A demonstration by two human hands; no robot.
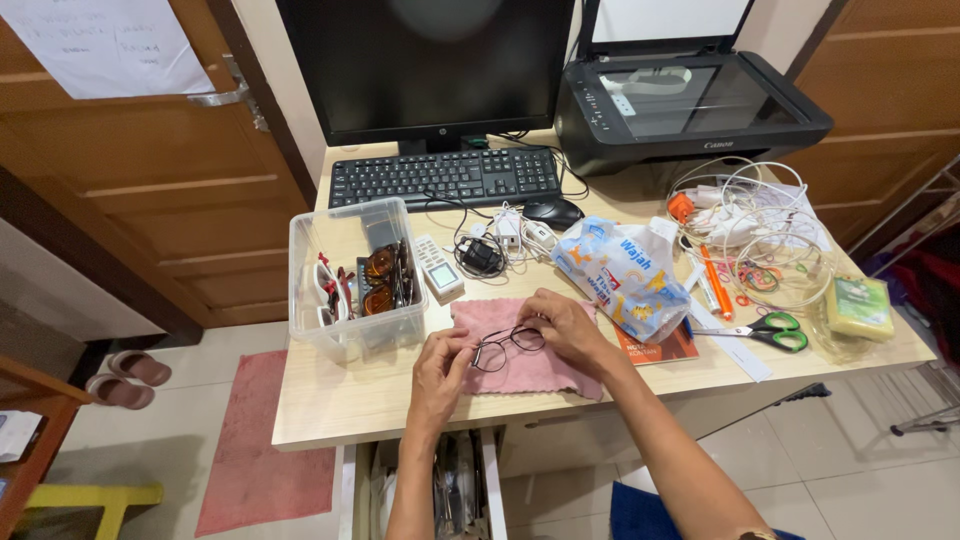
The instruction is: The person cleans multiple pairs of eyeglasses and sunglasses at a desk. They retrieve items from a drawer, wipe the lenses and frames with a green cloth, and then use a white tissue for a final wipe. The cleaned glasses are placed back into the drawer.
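Note:
A pair of thin black-framed glasses (pixel 509 345) lies on a pink cloth (pixel 530 370) near the front edge of the wooden desk (pixel 330 400). My left hand (pixel 440 370) pinches the left end of the frame. At the right end, my right hand (pixel 565 325) holds the frame with curled fingers. Both hands rest on the cloth.
A clear plastic bin (pixel 355 275) with several glasses stands left of the cloth. Behind it are a keyboard (pixel 445 177), mouse (pixel 553 211), monitor (pixel 425 65) and printer (pixel 690 105). A wipes pack (pixel 625 275), green-handled scissors (pixel 775 330), tangled cables (pixel 760 235) and a green box (pixel 858 305) lie to the right. A drawer (pixel 455 490) is open below.

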